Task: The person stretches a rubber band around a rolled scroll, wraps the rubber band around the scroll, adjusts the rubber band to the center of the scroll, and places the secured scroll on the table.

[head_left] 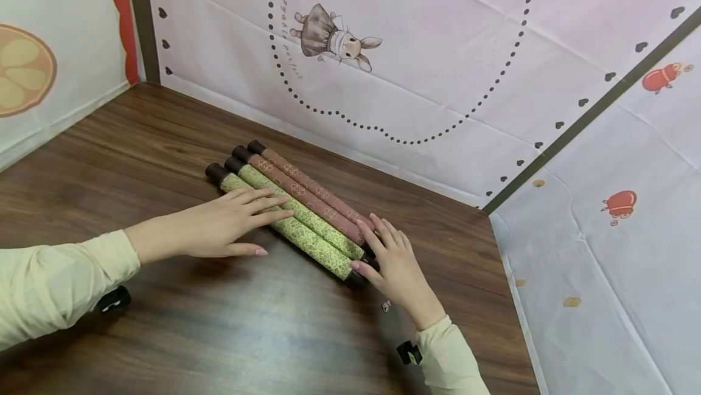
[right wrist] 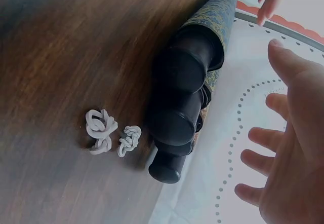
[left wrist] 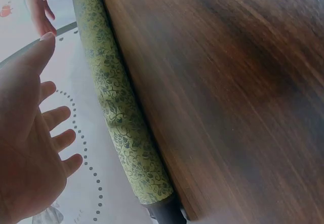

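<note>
Several rolled scrolls with black end knobs lie side by side on the table: two green patterned scrolls (head_left: 317, 248) at the near side and two reddish-brown scrolls (head_left: 298, 189) behind them. Over the left part of the green ones is my left hand (head_left: 221, 224), palm down, its fingers extended and the thumb held apart. My right hand (head_left: 395, 267) is at the right-hand ends, fingers spread, with its thumb by the near green scroll's knob (head_left: 357, 279). In the right wrist view the black knobs (right wrist: 174, 120) sit staggered beside that hand.
Two small white knotted pieces (right wrist: 101, 131) lie on the dark wooden table (head_left: 219, 328) by the right-hand knobs. A printed fabric wall (head_left: 438, 66) rises behind the table, with more fabric at left and right. Black wrist devices (head_left: 409, 352) sit near the sleeves.
</note>
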Motion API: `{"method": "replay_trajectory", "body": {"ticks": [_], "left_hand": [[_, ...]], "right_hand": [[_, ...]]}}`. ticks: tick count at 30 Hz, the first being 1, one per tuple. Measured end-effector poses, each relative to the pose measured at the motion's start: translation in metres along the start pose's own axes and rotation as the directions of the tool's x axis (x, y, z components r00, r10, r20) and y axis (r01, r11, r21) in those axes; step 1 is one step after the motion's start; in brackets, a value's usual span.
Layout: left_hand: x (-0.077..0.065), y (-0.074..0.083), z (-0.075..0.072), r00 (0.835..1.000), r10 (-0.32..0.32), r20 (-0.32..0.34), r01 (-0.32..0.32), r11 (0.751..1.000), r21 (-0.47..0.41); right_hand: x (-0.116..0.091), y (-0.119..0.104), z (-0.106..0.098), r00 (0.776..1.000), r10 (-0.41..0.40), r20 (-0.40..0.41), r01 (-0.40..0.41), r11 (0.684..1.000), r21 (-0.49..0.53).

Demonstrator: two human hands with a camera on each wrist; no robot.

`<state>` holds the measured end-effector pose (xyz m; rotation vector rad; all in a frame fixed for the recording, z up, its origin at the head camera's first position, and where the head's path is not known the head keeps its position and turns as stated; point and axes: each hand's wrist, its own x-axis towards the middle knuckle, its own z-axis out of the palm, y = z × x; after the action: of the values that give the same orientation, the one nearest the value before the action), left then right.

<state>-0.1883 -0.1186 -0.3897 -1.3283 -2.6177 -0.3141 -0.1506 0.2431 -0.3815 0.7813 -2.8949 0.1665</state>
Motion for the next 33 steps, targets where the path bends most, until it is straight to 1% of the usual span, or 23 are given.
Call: {"method": "replay_trajectory", "body": {"ticks": [3,6,9,16,20,23,26,30,33], "left_hand": [[0.0,0.001,0.0,1.0,0.006,-0.004,-0.006,1.0,0.005],[0.0,0.004,0.002,1.0,0.016,-0.007,-0.016,1.0,0.001],[-0.001,0.007,0.005,0.999,0.031,-0.005,-0.031,0.999,-0.011],[-0.002,0.015,0.013,0.997,0.081,-0.016,-0.081,0.997,-0.01],[-0.004,0.017,0.017,0.996,0.085,-0.001,-0.085,0.996,-0.014],[-0.005,0.017,0.019,0.996,0.085,0.015,-0.084,0.996,-0.018],[-0.004,0.018,0.02,0.995,0.094,0.017,-0.093,0.995,-0.019],[-0.004,0.02,0.02,0.994,0.106,0.01,-0.106,0.994,-0.022],[-0.005,0.021,0.021,0.994,0.111,0.011,-0.111,0.993,-0.025]], "right_hand": [[-0.001,0.0,0.0,1.0,-0.01,0.001,0.01,1.0,0.003],[-0.005,0.001,0.0,1.0,-0.007,0.007,0.006,1.0,0.027],[-0.011,0.003,-0.002,0.999,0.019,0.027,-0.021,0.999,0.048],[-0.024,0.013,-0.003,0.991,0.108,0.085,-0.113,0.993,0.047],[-0.028,0.016,-0.003,0.982,0.137,0.129,-0.142,0.989,0.033],[-0.03,0.017,-0.004,0.977,0.142,0.158,-0.148,0.989,0.026],[-0.032,0.018,-0.004,0.969,0.149,0.198,-0.157,0.987,0.024],[-0.034,0.018,-0.004,0.947,0.161,0.278,-0.171,0.985,0.013],[-0.036,0.018,-0.004,0.934,0.166,0.317,-0.179,0.984,0.012]]}}
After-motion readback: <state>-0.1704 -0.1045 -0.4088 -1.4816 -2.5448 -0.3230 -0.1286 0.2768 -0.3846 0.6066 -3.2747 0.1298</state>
